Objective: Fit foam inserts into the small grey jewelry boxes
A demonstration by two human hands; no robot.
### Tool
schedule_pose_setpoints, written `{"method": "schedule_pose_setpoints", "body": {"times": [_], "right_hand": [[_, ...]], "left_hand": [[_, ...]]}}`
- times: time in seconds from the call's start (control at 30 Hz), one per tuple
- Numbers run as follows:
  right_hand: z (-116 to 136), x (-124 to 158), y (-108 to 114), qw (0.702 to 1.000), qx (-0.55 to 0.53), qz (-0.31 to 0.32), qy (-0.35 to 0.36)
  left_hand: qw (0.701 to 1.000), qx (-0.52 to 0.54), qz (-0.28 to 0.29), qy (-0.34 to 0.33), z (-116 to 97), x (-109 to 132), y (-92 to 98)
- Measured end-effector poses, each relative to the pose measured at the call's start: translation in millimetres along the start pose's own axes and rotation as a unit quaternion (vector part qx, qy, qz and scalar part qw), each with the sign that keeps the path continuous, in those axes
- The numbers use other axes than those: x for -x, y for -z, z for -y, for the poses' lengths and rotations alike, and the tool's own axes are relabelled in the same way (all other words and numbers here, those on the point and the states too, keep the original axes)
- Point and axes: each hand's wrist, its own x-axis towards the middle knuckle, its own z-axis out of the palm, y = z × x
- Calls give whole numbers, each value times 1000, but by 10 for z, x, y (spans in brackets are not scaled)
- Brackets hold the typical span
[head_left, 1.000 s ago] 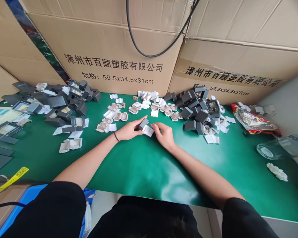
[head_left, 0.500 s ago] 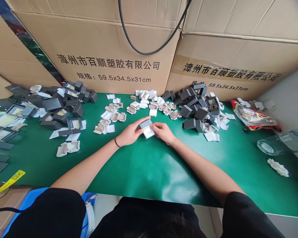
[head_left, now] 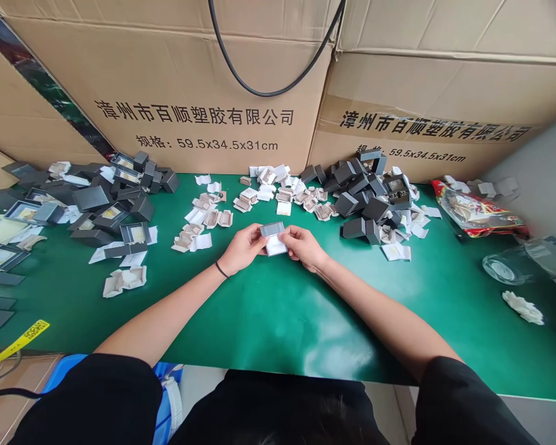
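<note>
Between my hands, over the middle of the green table [head_left: 259,315], is a small gift box [head_left: 275,245] with a grey upper part and a white lower part. My left hand [head_left: 245,247] grips its left side, fingers closed round the edge. From the right, my right hand [head_left: 302,246] pinches the box between thumb and fingers. What lies inside the box is too small to make out. Just beyond the hands are several crumpled white paper pieces [head_left: 285,208] and small torn cardboard inserts [head_left: 217,218].
Dark grey boxes, some standing open, are heaped at left [head_left: 92,198] and right [head_left: 375,207]. Big cartons [head_left: 204,74] stand along the back, a black cable [head_left: 269,94] hanging before them. At right are a red snack bag [head_left: 479,213], a clear plastic jar [head_left: 528,259] and crumpled tissue [head_left: 522,308].
My left fingers, stretched over the box's top before, are now drawn in at its left side. The box is turned straighter, showing more of its white part. The view has shifted slightly.
</note>
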Motion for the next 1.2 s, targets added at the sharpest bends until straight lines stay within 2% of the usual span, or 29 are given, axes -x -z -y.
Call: {"method": "schedule_pose_setpoints", "body": {"times": [0.13, 0.23, 0.3, 0.43, 0.5, 0.83, 0.97, 1.2], "right_hand": [[-79, -1, -47, 996, 65, -41, 33], [-94, 19, -89, 995, 75, -60, 32], [-88, 40, -111, 996, 53, -64, 15], [-77, 63, -129, 998, 22, -61, 15], [-80, 58, -124, 997, 20, -63, 26], [-87, 50, -84, 999, 1, -12, 34], [-90, 86, -121, 996, 60, -38, 51], [-79, 104, -149, 997, 37, -45, 53]], "left_hand": [[999, -21, -35, -5, 47, -37, -36], [998, -24, -53, -2, 42, -53, -15], [999, -1, -39, 11, 15, -48, 27], [993, 99, 33, 55, -42, -8, 96], [987, 138, 40, 76, -56, 9, 93], [987, 116, -34, 104, -151, 8, 41], [993, 66, -57, 78, -133, 1, 45], [990, 107, 20, 91, -126, 26, 120]]}}
